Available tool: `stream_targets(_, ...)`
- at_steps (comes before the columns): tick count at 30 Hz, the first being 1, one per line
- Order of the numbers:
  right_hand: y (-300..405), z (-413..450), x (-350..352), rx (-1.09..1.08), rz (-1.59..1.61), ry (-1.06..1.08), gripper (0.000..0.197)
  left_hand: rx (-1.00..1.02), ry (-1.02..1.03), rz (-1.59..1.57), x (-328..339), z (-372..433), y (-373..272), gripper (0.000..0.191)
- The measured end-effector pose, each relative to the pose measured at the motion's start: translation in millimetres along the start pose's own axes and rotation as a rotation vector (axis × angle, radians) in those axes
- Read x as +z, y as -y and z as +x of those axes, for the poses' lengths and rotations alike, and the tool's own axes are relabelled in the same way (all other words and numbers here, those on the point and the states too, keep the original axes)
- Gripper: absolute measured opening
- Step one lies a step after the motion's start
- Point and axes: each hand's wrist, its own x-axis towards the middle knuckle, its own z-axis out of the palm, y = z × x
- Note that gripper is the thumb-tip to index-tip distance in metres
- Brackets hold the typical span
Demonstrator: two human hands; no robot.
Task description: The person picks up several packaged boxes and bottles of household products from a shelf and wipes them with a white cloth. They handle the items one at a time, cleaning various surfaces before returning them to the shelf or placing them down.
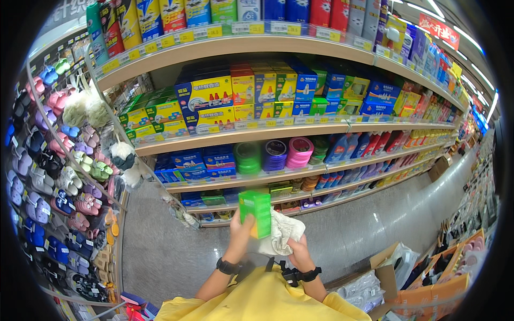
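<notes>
My left hand [241,230] grips a small green and yellow carton [255,214] by its left side, in front of the lower shelves. To its right, my right hand [299,250] holds a crumpled whitish cloth [284,232], which lies against or just behind the carton's right edge. Black bands circle both wrists. Similar green and yellow boxes [168,113] stand stacked at the left end of the middle shelf [241,134], beside larger yellow and blue boxes [207,93]. Below them, green round containers [247,157] stand near blue boxes and purple and pink round containers.
Spray cans [150,20] line the upper shelf. Slippers [38,206] hang on a rack at the left, with mesh bath puffs [86,110] by the shelf end. An opened cardboard box [383,281] with plastic-wrapped goods and orange cartons [431,295] of footwear stand at the lower right.
</notes>
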Motion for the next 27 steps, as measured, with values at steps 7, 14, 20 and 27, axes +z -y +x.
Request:
stream_targets(7, 17.4, -10.9, -15.6, 0.018, -0.082, 0.094, 0.048, 0.168, -0.182, -0.018, 1.8, 6.4, 1.9, 0.041)
stream_targets(14, 30.2, -9.6, -1.1, -0.155, -0.344, -0.049, 0.046, 0.006, -0.044, 0.006, 34.3, -7.8, 5.2, 0.035)
stream_targets(20, 41.0, -9.6, -3.7, -0.431, -0.445, -0.281, 0.043, 0.105, 0.122, 0.448, 43.7, 2.2, 8.1, 0.044)
stream_targets(27, 53.1, -12.9, -15.3, -0.708, -0.819, -0.548, 0.042, 0.105, 0.427, 1.057, 52.4, 9.1, 1.4, 0.059)
